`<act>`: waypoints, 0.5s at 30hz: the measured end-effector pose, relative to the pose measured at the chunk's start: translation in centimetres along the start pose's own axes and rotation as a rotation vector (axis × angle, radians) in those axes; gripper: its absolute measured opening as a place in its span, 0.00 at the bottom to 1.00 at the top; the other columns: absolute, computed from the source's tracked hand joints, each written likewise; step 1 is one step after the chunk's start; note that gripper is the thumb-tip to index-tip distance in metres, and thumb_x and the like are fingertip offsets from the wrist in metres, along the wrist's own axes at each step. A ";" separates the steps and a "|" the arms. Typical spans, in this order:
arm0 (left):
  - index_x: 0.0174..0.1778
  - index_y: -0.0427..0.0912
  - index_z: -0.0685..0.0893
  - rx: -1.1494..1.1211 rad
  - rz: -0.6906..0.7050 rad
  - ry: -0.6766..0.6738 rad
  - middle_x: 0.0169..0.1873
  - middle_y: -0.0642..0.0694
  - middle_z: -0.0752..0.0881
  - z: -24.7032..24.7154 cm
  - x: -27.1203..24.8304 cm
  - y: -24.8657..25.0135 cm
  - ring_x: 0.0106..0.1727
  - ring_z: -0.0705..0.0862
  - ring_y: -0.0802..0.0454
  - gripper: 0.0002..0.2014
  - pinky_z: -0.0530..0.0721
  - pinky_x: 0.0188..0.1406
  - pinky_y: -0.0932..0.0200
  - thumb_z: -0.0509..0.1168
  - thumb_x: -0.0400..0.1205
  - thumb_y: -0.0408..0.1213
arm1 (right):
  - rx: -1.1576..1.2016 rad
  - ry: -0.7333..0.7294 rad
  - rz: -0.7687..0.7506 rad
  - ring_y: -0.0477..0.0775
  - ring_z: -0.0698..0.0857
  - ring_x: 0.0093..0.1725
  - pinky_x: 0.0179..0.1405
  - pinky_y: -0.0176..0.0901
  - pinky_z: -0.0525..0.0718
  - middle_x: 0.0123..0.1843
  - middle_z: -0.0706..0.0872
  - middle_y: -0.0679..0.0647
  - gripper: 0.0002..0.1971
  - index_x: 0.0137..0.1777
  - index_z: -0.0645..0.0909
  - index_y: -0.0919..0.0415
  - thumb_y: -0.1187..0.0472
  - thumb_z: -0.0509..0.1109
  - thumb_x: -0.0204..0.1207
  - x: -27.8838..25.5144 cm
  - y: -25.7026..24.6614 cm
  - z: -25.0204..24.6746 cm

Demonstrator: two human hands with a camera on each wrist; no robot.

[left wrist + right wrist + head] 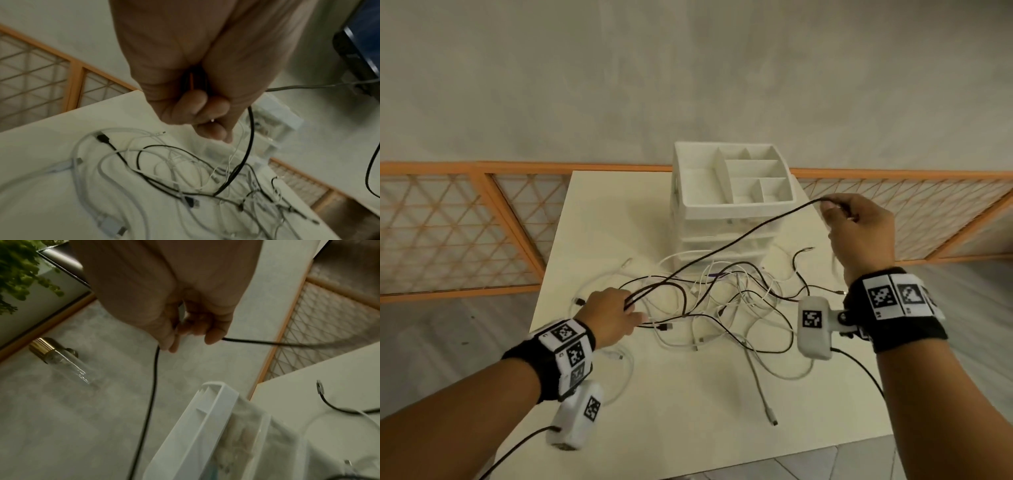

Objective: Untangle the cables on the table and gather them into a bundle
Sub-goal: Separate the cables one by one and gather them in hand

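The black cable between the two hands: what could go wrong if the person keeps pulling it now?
The black cable runs from the raised right hand down to the left hand, which grips several black strands. Pulling may tighten the loops in the pile of cables instead of freeing them. The cable also passes close in front of the white organizer, so it might drag or tip it.

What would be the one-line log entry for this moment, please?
left hand: grips black cable strands | right hand: lifts same cable, stretched between hands | cable pile: tangled on table | bundle: not done
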State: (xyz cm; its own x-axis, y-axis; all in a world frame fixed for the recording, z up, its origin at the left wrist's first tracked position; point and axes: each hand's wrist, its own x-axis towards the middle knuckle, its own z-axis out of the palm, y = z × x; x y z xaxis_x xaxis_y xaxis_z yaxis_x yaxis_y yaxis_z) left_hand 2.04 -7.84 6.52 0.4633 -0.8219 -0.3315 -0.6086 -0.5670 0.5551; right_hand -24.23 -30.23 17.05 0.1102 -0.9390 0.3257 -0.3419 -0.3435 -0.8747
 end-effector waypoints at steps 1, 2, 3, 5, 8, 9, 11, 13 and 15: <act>0.29 0.43 0.70 -0.038 -0.002 0.012 0.28 0.43 0.85 -0.4 0.0 0.3 0.33 0.84 0.44 0.23 0.79 0.37 0.53 0.73 0.78 0.54 | -0.007 0.023 -0.027 0.47 0.84 0.42 0.49 0.47 0.85 0.44 0.90 0.52 0.06 0.51 0.90 0.51 0.58 0.73 0.79 0.6 0.1 -0.1; 0.30 0.44 0.70 -0.098 0.002 0.019 0.25 0.46 0.79 -0.9 -0.2 0.9 0.28 0.77 0.47 0.26 0.74 0.33 0.53 0.71 0.77 0.60 | -0.017 0.039 -0.055 0.46 0.85 0.44 0.51 0.42 0.85 0.47 0.91 0.52 0.07 0.53 0.90 0.52 0.59 0.73 0.78 1.4 0.3 -0.2; 0.31 0.44 0.70 -0.204 0.002 0.013 0.23 0.49 0.74 -1.5 -0.4 1.6 0.25 0.71 0.50 0.27 0.69 0.28 0.55 0.68 0.76 0.64 | -0.028 0.036 -0.071 0.46 0.86 0.48 0.53 0.37 0.84 0.52 0.91 0.52 0.08 0.55 0.90 0.53 0.60 0.72 0.78 2.0 0.5 -0.2; 0.36 0.44 0.73 -0.513 0.002 -0.026 0.23 0.51 0.69 -2.5 -0.7 2.9 0.22 0.63 0.54 0.26 0.61 0.21 0.61 0.62 0.80 0.66 | -0.074 -0.059 -0.023 0.50 0.87 0.60 0.65 0.40 0.84 0.65 0.88 0.52 0.16 0.63 0.87 0.53 0.66 0.69 0.77 2.8 1.5 -0.1; 0.41 0.41 0.77 -0.751 0.089 -0.031 0.22 0.51 0.66 -4.5 -1.8 4.8 0.22 0.61 0.54 0.24 0.59 0.19 0.63 0.56 0.86 0.60 | -0.447 -0.314 0.129 0.59 0.81 0.69 0.72 0.51 0.80 0.82 0.71 0.59 0.35 0.83 0.70 0.55 0.70 0.69 0.74 1.6 3.1 0.4; 0.41 0.40 0.78 -0.751 0.135 -0.022 0.22 0.52 0.67 -5.0 -2.0 5.4 0.22 0.63 0.54 0.23 0.60 0.19 0.62 0.55 0.87 0.58 | -0.487 -0.359 0.140 0.58 0.82 0.63 0.65 0.48 0.81 0.80 0.71 0.60 0.38 0.85 0.66 0.53 0.69 0.70 0.74 0.5 3.0 0.8; 0.39 0.41 0.79 -0.667 0.226 -0.010 0.23 0.52 0.70 -5.6 -2.2 6.7 0.24 0.66 0.55 0.22 0.64 0.19 0.62 0.56 0.89 0.53 | -0.325 -0.437 0.062 0.51 0.83 0.46 0.50 0.44 0.83 0.66 0.79 0.56 0.41 0.84 0.66 0.43 0.66 0.75 0.73 -2.4 1.0 2.1; 0.37 0.41 0.81 -0.544 0.325 -0.031 0.22 0.56 0.72 -5.4 -2.5 8.5 0.23 0.69 0.58 0.20 0.68 0.20 0.67 0.57 0.89 0.50 | -0.151 -0.579 -0.113 0.45 0.76 0.34 0.39 0.37 0.80 0.45 0.80 0.49 0.41 0.80 0.67 0.33 0.62 0.80 0.72 -5.5 -2.0 4.0; 0.35 0.43 0.82 -0.490 0.447 -0.061 0.21 0.59 0.73 -5.1 -2.8 10.5 0.23 0.70 0.58 0.19 0.71 0.25 0.66 0.59 0.88 0.49 | -0.110 -0.658 -0.325 0.44 0.71 0.26 0.30 0.35 0.74 0.29 0.75 0.46 0.28 0.70 0.78 0.38 0.61 0.78 0.73 -7.9 -4.1 6.0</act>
State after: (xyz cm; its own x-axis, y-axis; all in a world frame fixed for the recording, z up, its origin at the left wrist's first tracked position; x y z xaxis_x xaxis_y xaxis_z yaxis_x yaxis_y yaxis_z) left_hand -2.40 -11.23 17.14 0.1885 -0.9818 -0.0239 -0.3634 -0.0923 0.9271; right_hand -18.10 -21.49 15.93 0.7464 -0.6169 0.2498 -0.2843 -0.6348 -0.7184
